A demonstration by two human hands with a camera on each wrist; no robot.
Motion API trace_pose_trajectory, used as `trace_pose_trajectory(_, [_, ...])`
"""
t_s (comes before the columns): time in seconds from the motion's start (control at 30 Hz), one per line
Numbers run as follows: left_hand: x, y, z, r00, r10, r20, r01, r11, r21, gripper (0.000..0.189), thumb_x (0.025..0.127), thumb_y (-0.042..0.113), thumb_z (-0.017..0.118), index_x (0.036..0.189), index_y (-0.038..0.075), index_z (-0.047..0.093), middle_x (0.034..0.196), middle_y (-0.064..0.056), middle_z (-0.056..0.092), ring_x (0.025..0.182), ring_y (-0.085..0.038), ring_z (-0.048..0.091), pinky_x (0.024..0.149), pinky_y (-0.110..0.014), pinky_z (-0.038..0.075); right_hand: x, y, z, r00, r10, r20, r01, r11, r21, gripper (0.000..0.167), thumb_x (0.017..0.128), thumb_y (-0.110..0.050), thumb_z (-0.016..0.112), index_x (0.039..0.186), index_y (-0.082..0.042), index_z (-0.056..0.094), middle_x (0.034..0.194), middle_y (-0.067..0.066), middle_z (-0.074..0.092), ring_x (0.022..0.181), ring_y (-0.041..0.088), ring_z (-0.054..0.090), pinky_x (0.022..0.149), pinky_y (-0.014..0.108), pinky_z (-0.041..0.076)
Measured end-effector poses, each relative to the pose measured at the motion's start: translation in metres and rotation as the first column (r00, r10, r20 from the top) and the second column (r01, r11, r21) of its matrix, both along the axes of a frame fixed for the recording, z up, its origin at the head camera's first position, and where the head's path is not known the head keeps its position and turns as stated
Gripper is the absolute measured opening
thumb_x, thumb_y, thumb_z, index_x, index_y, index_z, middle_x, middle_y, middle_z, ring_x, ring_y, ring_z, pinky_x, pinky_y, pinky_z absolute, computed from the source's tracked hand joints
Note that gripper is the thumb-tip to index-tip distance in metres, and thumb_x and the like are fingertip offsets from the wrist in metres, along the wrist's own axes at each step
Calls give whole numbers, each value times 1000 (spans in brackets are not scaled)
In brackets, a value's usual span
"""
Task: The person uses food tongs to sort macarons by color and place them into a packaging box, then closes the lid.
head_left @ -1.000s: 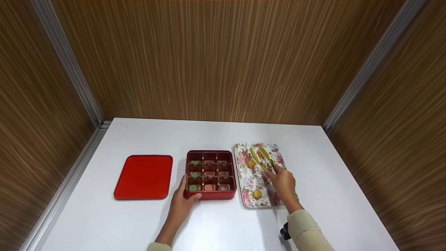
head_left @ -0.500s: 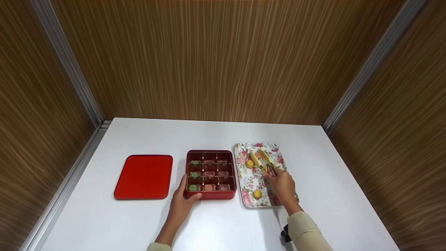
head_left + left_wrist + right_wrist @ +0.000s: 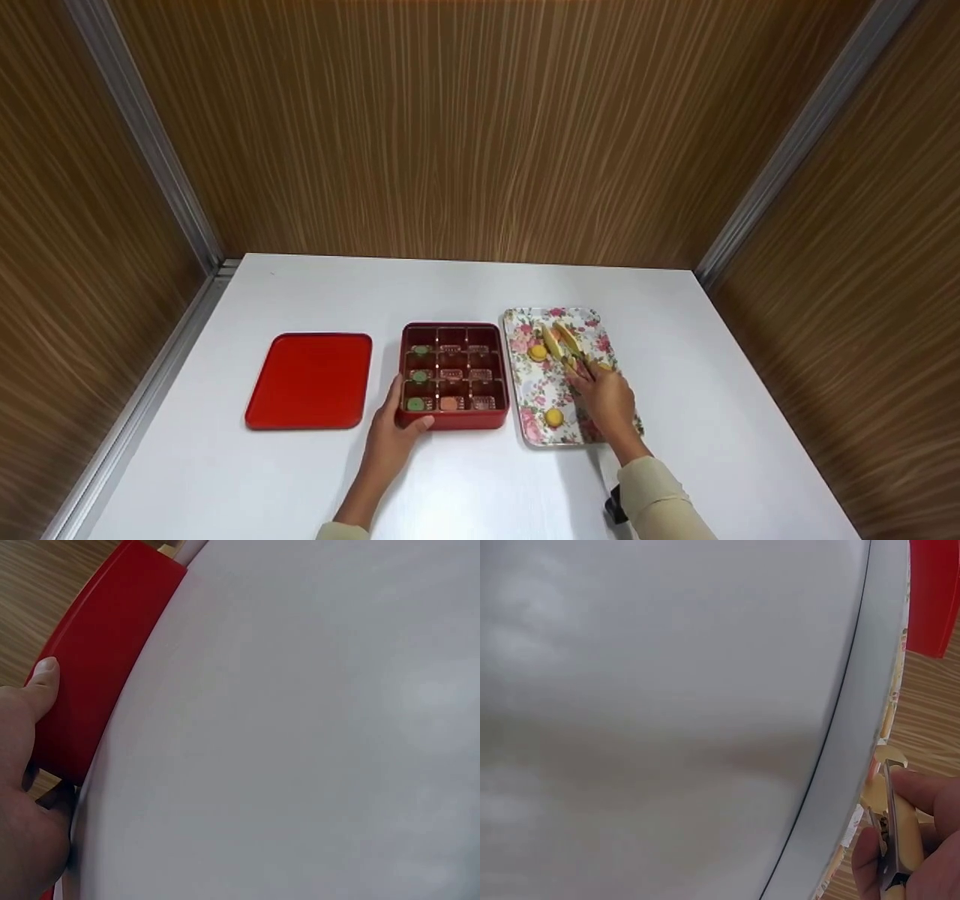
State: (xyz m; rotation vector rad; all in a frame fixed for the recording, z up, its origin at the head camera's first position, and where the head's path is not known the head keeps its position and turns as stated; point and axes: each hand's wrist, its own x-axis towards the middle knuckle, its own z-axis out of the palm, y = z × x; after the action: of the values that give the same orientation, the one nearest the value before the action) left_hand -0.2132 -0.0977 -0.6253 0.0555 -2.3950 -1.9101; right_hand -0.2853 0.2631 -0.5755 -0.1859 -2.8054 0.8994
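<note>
In my right grip (image 3: 609,397), the tongs (image 3: 570,341) narrow: their 2 golden arms now stand closer together than 0.5 seconds ago, around the orange macaron (image 3: 556,335).

left hand (image 3: 391,441): cut off by the left edge, left wrist view
right hand (image 3: 610,399): cut off by the right edge, right wrist view
tongs (image 3: 551,343): partly covered by the right hand
cookie (image 3: 557,335) between the tongs: partly hidden
right sleeve (image 3: 660,499): cut off by the bottom edge, head view
black thing (image 3: 615,505) beside the sleeve: too small to tell
</note>
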Motion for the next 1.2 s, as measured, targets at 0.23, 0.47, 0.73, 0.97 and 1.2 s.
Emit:
trace_pose_trajectory(0.23, [0,-1,-1,1000,3,2,-3,1000,-15,97,88,35,78,163,22,17,166,-14,26,154,-37,20,122,-58,21,1,0,-3,999,16,-28,-17,1000,-10,47,96,-28,70,137,-4,63,122,27,68,105,47,67,87,59,52])
trace_pose_trajectory(0.47, [0,0,-2,1000,10,-14,-10,1000,-11,98,87,34,79,163,21,19,165,-14,28,153,-37,22,122,-59,23,2,1,-6,998,34,-58,-35,999,-8,43,96,-24,70,133,-3,65,118,25,71,101,44,69,84,58,54])
trace_pose_trajectory(0.73, [1,0,-1,1000,8,5,-8,1000,-13,98,88,35,78,163,24,17,166,-12,27,154,-35,21,122,-57,22,3,1,-7,998,23,-53,-25,999,-36,45,97,-25,69,135,-2,63,124,24,69,109,46,66,90,59,52])
trace_pose_trajectory(0.97, [0,0,0,1000,8,-5,-8,1000,-13,97,88,36,78,163,22,18,166,-14,27,154,-36,21,123,-57,21,5,1,-5,998,20,-59,-22,999,-37,46,96,-26,69,136,-3,63,125,23,69,110,44,66,91,58,52])
trace_pose_trajectory(1.2, [0,0,-1,1000,9,14,-9,1000,-14,98,87,38,78,163,24,18,166,-14,26,154,-37,20,122,-59,21,9,0,-1,997,19,-79,-20,1000,-8,47,95,-26,71,135,-3,64,124,25,68,110,48,65,92,60,51])
